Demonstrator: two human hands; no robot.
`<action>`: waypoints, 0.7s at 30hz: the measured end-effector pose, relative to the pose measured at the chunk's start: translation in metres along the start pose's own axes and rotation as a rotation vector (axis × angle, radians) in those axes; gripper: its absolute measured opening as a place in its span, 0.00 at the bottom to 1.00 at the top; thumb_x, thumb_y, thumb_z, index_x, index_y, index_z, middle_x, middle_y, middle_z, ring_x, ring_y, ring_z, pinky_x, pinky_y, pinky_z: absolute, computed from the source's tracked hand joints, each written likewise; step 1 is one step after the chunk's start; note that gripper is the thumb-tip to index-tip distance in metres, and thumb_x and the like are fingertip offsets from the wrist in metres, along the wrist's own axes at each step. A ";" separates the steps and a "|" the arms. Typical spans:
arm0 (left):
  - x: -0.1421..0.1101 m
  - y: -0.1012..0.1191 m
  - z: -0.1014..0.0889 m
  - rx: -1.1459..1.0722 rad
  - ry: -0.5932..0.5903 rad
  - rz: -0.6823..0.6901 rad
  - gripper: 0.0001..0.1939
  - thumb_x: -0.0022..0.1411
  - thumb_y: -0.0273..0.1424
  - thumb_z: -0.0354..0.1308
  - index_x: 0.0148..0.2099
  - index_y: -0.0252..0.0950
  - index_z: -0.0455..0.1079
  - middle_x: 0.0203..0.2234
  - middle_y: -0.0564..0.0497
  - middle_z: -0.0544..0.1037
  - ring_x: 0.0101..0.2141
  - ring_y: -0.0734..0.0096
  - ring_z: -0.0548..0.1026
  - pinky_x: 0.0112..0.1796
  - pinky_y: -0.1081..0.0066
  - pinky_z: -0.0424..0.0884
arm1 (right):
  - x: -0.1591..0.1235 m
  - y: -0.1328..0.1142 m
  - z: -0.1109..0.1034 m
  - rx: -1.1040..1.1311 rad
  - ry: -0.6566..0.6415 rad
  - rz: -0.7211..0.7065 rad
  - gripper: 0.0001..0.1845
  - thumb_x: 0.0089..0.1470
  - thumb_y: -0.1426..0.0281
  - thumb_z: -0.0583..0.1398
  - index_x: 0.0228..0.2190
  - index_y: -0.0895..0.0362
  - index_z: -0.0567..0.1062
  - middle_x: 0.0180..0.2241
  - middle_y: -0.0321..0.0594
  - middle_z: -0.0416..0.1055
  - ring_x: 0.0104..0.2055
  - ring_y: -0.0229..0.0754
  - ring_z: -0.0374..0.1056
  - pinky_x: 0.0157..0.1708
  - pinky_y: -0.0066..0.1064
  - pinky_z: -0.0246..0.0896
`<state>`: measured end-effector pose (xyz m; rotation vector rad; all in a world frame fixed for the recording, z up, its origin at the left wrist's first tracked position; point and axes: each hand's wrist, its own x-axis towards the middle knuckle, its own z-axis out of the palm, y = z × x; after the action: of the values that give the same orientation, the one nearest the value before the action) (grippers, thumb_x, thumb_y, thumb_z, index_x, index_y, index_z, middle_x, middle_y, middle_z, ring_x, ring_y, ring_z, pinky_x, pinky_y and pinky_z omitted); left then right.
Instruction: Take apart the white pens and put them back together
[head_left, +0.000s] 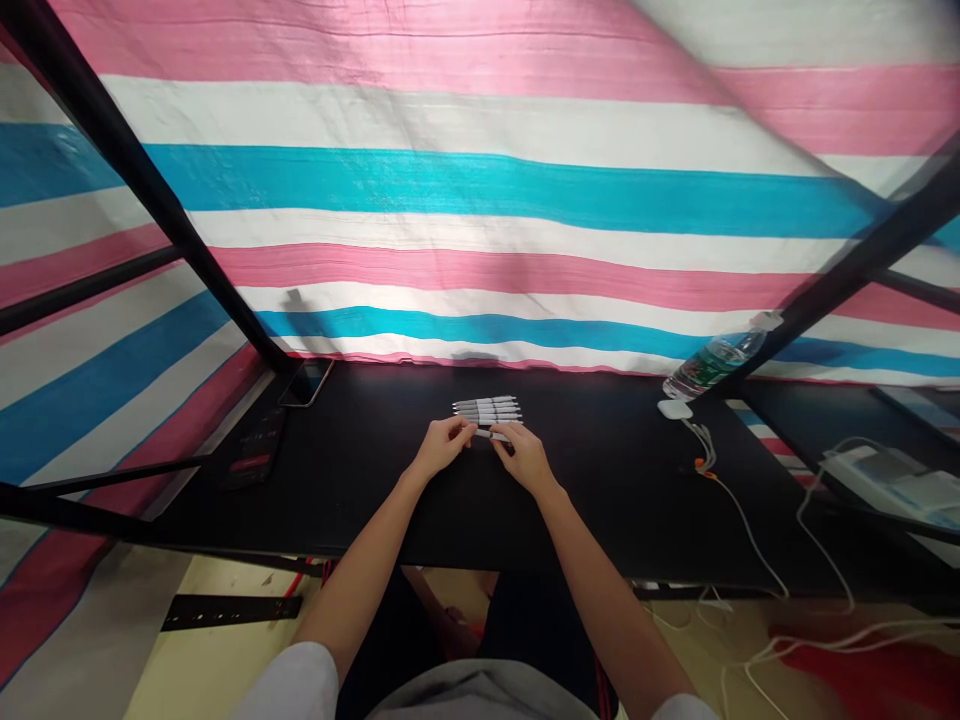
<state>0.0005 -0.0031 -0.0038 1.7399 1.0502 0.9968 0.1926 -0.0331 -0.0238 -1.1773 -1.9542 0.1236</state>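
Pens (487, 410) lie side by side in a tidy row on a black desk (600, 500), about five of them, all pointing the same way. Just in front of that row, one more white pen (493, 435) sits between the person's left hand (442, 448) and right hand (525, 460), with both forearms reaching in from the bottom of the view. The right fingers (504, 436) bend over this single pen and pinch it near its right end. The left fingers (459, 430) curl in toward its other end, closed rather than spread, though I cannot tell whether they are gripping it. Well to the left of the row, a phone (307, 382) lies near the back of the desk, and a dark flat device with a red panel (253, 462) sits closer to the edge. Well to the right of the row, a water bottle (716, 365) lies tilted beside a white plug (675, 408) trailing a white cable (742, 530). Behind the row, a pink, white and blue striped tarp (480, 190) hangs against black frame poles (127, 170).
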 end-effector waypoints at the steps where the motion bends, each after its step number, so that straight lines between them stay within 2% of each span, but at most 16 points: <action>1: 0.000 0.000 0.000 -0.045 -0.007 0.010 0.14 0.59 0.40 0.59 0.37 0.33 0.73 0.24 0.52 0.74 0.23 0.77 0.69 0.28 0.75 0.66 | 0.000 0.001 0.000 -0.013 0.003 -0.004 0.12 0.60 0.71 0.55 0.42 0.53 0.76 0.36 0.42 0.75 0.39 0.43 0.71 0.41 0.34 0.67; 3: 0.001 -0.002 0.001 -0.139 -0.033 0.020 0.17 0.56 0.38 0.62 0.44 0.33 0.73 0.30 0.50 0.75 0.27 0.75 0.72 0.32 0.74 0.69 | 0.000 0.003 0.001 -0.036 0.006 0.002 0.14 0.60 0.70 0.55 0.44 0.53 0.77 0.34 0.42 0.75 0.37 0.43 0.70 0.40 0.34 0.67; 5: 0.001 -0.004 0.001 -0.180 -0.055 0.011 0.17 0.55 0.38 0.63 0.44 0.33 0.73 0.31 0.49 0.75 0.29 0.73 0.72 0.32 0.73 0.69 | 0.000 0.004 0.001 -0.043 0.005 0.017 0.14 0.61 0.70 0.55 0.45 0.53 0.77 0.31 0.41 0.74 0.35 0.42 0.69 0.38 0.33 0.66; 9: 0.002 -0.005 0.001 -0.065 0.010 -0.015 0.15 0.58 0.41 0.59 0.34 0.33 0.73 0.22 0.53 0.72 0.23 0.75 0.67 0.27 0.74 0.64 | 0.001 0.000 -0.001 -0.039 -0.006 0.003 0.15 0.61 0.68 0.56 0.47 0.53 0.77 0.29 0.40 0.72 0.34 0.43 0.67 0.40 0.35 0.66; 13: 0.001 -0.001 0.001 0.103 0.110 0.034 0.21 0.61 0.43 0.55 0.22 0.34 0.67 0.14 0.56 0.63 0.19 0.77 0.60 0.24 0.74 0.56 | 0.002 -0.003 -0.002 -0.035 -0.012 -0.021 0.15 0.63 0.68 0.54 0.46 0.52 0.78 0.30 0.41 0.72 0.35 0.43 0.68 0.41 0.36 0.65; 16: 0.001 0.001 0.000 0.158 0.132 0.042 0.25 0.62 0.43 0.53 0.17 0.34 0.63 0.12 0.56 0.59 0.18 0.77 0.58 0.24 0.73 0.55 | 0.002 -0.003 -0.001 -0.026 -0.006 -0.020 0.14 0.62 0.67 0.54 0.44 0.52 0.78 0.30 0.41 0.73 0.35 0.42 0.69 0.40 0.34 0.66; 18: 0.000 0.001 0.000 0.133 0.111 0.023 0.23 0.62 0.43 0.53 0.20 0.33 0.67 0.13 0.56 0.62 0.19 0.77 0.60 0.24 0.74 0.57 | 0.001 -0.002 0.000 -0.015 0.003 -0.010 0.13 0.62 0.67 0.55 0.43 0.52 0.78 0.31 0.41 0.73 0.35 0.41 0.69 0.39 0.32 0.66; 21: 0.001 -0.001 0.001 -0.026 0.020 0.000 0.16 0.58 0.42 0.59 0.37 0.33 0.74 0.20 0.54 0.71 0.22 0.75 0.66 0.27 0.74 0.62 | -0.001 -0.001 -0.001 0.009 0.007 0.029 0.13 0.62 0.67 0.55 0.43 0.53 0.78 0.32 0.40 0.74 0.32 0.39 0.70 0.35 0.29 0.66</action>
<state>0.0010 -0.0023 -0.0050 1.7124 1.0451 1.0252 0.1923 -0.0347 -0.0235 -1.1994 -1.9284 0.1429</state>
